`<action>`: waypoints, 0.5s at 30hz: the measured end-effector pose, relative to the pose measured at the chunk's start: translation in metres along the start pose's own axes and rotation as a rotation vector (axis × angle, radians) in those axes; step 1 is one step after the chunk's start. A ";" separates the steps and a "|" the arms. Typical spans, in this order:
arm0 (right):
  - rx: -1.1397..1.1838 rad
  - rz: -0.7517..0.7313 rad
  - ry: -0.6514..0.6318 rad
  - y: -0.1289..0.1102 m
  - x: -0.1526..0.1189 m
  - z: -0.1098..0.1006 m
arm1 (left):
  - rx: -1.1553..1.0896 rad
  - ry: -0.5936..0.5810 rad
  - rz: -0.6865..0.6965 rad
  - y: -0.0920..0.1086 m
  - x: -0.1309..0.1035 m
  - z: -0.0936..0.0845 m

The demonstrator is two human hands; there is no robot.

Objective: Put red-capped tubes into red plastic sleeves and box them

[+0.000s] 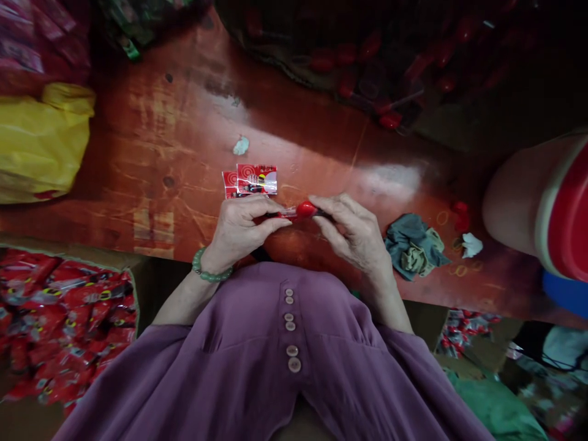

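Note:
Close in front of my body, my left hand pinches the clear, red-tinted end of a small item with a round red part. A green bead bracelet circles my left wrist. On the other side, the fingertips of my right hand close on the dark end beside the round red part. Two printed red cards overlap on the reddish table, just beyond my left hand. The item's exact shape is partly hidden by my fingers.
A crumpled grey-green cloth lies right of my right hand. Further right stands a tub with a red lid. A yellow bag is at the left. Below it, a box holds many red packets. Red-ended pieces lie at the back.

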State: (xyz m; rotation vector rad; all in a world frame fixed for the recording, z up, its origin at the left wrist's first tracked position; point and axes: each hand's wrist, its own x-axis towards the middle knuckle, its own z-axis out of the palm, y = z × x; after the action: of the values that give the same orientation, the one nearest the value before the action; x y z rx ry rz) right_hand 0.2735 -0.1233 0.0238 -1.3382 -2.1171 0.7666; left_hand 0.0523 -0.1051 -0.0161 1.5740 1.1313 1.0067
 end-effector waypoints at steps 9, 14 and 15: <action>-0.006 0.036 -0.487 0.008 0.008 -0.017 | -0.031 -0.279 -0.187 -0.006 -0.006 0.006; 0.076 0.057 -0.636 0.017 0.015 -0.018 | -0.154 -0.467 -0.417 -0.011 -0.011 0.010; 0.113 0.050 -0.648 0.020 0.016 -0.017 | -0.179 -0.499 -0.450 -0.011 -0.011 0.011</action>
State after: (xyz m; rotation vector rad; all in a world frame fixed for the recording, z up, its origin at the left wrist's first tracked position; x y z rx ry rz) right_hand 0.2918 -0.0983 0.0242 -1.1872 -2.4659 1.4745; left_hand 0.0580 -0.1167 -0.0303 1.2503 0.9490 0.3735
